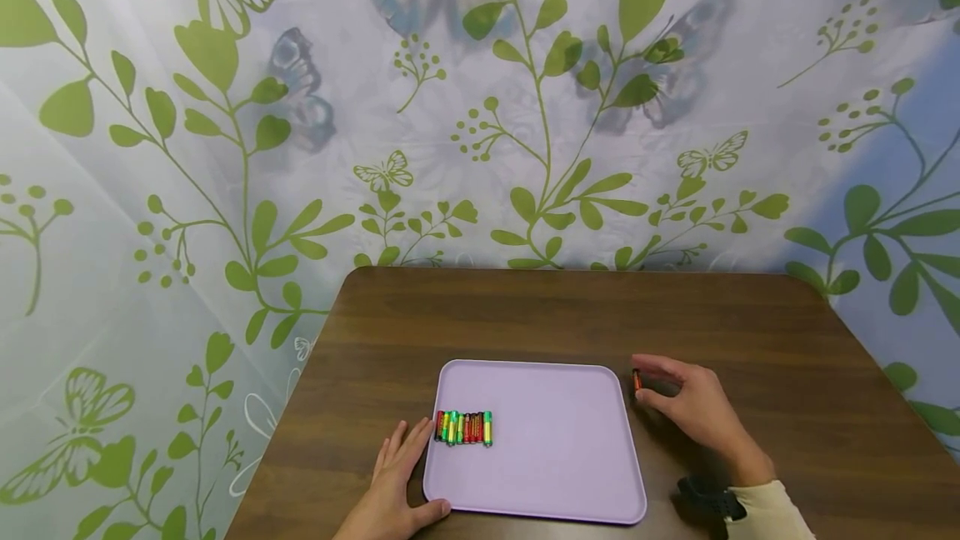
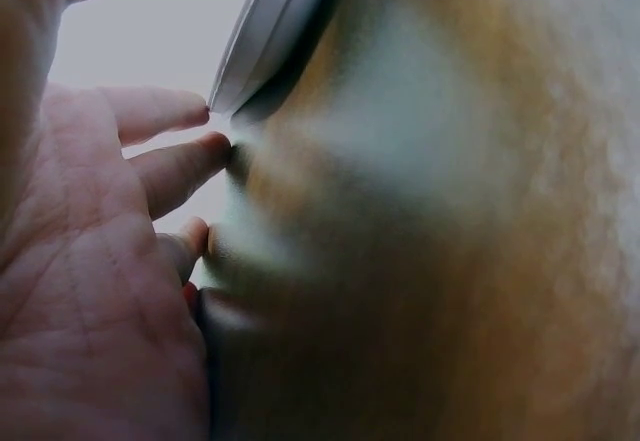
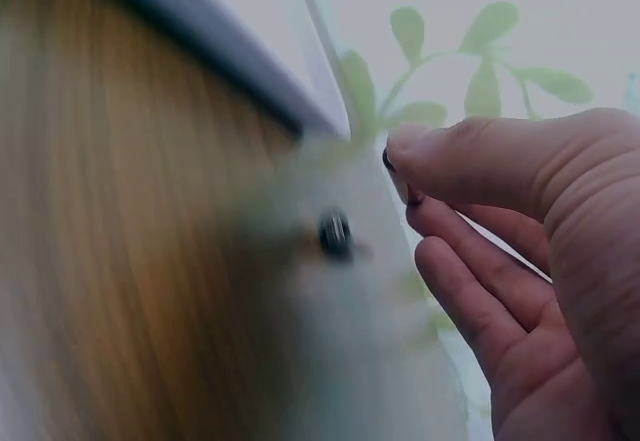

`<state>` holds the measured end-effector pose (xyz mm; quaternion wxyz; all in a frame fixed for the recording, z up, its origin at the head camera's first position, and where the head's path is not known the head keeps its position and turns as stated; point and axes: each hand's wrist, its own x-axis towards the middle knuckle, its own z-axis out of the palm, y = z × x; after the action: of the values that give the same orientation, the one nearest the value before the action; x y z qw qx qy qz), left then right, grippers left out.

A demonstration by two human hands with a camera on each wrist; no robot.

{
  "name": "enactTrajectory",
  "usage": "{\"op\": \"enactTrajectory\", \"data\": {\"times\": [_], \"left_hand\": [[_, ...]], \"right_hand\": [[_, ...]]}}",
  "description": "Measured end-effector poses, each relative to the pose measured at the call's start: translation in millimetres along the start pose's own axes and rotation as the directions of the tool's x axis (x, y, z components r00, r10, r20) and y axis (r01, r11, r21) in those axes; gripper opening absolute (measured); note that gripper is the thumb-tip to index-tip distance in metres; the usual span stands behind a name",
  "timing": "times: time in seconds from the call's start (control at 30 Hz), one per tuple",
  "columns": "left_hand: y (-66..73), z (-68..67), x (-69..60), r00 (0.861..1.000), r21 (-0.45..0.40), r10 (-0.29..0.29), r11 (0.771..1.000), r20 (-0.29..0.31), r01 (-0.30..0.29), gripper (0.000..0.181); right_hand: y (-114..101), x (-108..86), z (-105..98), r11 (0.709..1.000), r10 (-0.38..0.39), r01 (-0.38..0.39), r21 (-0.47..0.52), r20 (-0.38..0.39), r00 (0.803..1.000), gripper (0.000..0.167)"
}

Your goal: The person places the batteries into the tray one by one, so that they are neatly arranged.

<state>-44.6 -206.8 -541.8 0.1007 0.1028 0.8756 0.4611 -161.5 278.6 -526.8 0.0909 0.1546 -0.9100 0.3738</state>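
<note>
A lilac tray lies on the table with a side-by-side row of batteries, red, green and yellow, near its left edge. My left hand rests at that edge, fingers extended and thumb by the near corner. In the left wrist view its fingertips are beside the tray's rim. To the right of the tray, my right hand pinches a red and black battery between thumb and fingers. The right wrist view shows that battery mostly hidden behind the thumb.
The brown wooden table reaches back to a curtain printed with leaves and butterflies. A small dark blurred thing shows in the right wrist view; its kind cannot be told. A black band is at the right wrist.
</note>
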Motion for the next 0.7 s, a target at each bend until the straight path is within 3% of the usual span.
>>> {"op": "enactTrajectory", "data": {"times": [0.23, 0.43, 0.7], "left_hand": [[-1.1, 0.3, 0.3, 1.0, 0.001, -0.001, 1.0, 0.0, 0.001, 0.11], [-0.8, 0.3, 0.0, 1.0, 0.004, -0.005, 1.0, -0.001, 0.005, 0.11], [1.1, 0.3, -0.2, 0.999, 0.007, -0.031, 1.0, 0.012, 0.03, 0.11]], "right_hand": [[-34, 3.8, 30, 0.999, -0.007, 0.007, 0.044, 0.013, 1.0, 0.052], [-58, 6.1, 59, 0.991, -0.062, 0.063, 0.122, -0.013, 0.998, 0.052], [-86, 6.6, 95, 0.969, -0.137, 0.132, 0.211, 0.008, 0.991, 0.052]]}}
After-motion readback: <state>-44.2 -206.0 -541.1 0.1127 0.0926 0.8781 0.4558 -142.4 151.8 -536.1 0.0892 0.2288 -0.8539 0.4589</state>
